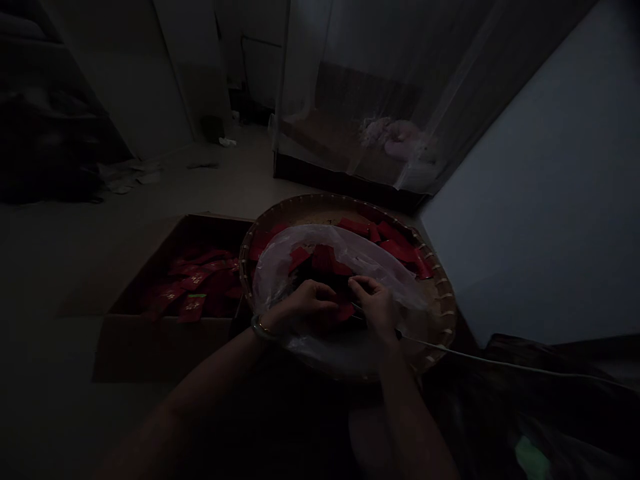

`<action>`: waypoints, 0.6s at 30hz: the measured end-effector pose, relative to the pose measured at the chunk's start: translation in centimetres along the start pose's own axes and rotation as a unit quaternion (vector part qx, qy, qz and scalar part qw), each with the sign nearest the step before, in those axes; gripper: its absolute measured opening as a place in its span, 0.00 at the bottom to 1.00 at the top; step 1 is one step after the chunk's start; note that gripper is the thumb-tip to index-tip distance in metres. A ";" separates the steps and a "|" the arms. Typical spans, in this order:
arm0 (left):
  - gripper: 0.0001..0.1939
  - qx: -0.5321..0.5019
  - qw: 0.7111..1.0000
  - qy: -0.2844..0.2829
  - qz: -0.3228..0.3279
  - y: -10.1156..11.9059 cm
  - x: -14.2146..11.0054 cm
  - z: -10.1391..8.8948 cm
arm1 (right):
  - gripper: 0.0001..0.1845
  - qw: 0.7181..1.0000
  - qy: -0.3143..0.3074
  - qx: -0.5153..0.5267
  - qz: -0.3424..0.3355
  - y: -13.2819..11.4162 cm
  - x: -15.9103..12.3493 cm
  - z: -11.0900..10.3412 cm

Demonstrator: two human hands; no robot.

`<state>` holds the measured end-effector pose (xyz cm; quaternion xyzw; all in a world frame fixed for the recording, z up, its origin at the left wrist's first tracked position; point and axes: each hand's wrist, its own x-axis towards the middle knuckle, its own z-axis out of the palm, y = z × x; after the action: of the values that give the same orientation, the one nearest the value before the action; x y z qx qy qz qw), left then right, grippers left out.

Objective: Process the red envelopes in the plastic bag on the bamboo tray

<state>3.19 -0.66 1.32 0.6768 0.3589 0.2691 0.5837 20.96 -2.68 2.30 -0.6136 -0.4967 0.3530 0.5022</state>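
Observation:
My left hand is closed with bent fingers over the middle of a clear plastic bag, which lies opened out in a round woven bamboo tray. Beside it my right hand pinches thumb and forefinger together; it is too dark to tell what either hand holds. Around the fingertips lie dark red packets inside the bag. A thin pale cord runs in from the right and passes under my right hand. A bracelet circles my left wrist.
More red packets rest along the tray's far rim. An open cardboard box of red printed packets stands left of the tray. A bed with a sheer net is behind, a pale wall at right.

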 end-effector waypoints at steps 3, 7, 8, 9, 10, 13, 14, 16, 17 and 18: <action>0.14 0.014 0.998 0.044 0.035 -0.1 0.5 -0.1 | 0.26 1.000 0.021 0.009 -0.012 0.5 0.2 0.1; 0.13 -0.033 0.989 0.140 0.046 -0.6 1.2 -0.5 | 0.26 0.996 -0.047 -0.053 -0.057 0.2 -0.4 0.6; 0.14 -0.048 0.986 0.152 0.048 -0.7 1.3 -0.6 | 0.24 0.993 -0.058 -0.078 -0.071 0.1 -0.6 0.7; 0.14 -0.057 0.984 0.158 0.051 -0.8 1.3 -0.6 | 0.22 0.990 -0.061 -0.099 -0.081 0.0 -0.8 0.8; 0.14 -0.062 0.984 0.161 0.054 -0.9 1.4 -0.6 | 0.21 0.989 -0.059 -0.110 -0.084 -0.1 -0.9 0.9; 0.15 -0.059 0.983 0.164 0.053 -0.9 1.4 -0.6 | 0.19 0.993 -0.066 -0.090 -0.049 -0.1 -1.0 0.8; 0.15 -0.059 0.983 0.166 0.051 -0.9 1.3 -0.6 | 0.20 0.994 -0.074 -0.069 -0.032 0.0 -0.9 0.8; 0.15 -0.061 0.982 0.174 0.050 -0.8 1.3 -0.6 | 0.21 0.997 -0.074 -0.019 -0.003 0.3 -0.8 0.8; 0.15 -0.061 0.981 0.178 0.051 -0.7 1.2 -0.6 | 0.22 0.998 -0.063 0.000 0.004 0.4 -0.8 0.8; 0.15 -0.059 0.980 0.182 0.053 -0.6 1.2 -0.6 | 0.22 0.999 -0.047 0.010 0.006 0.5 -0.8 0.8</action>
<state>3.35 0.69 0.75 0.5986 0.4064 0.4392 0.5325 20.11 -3.22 1.51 -0.5944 -0.5125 0.3893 0.4822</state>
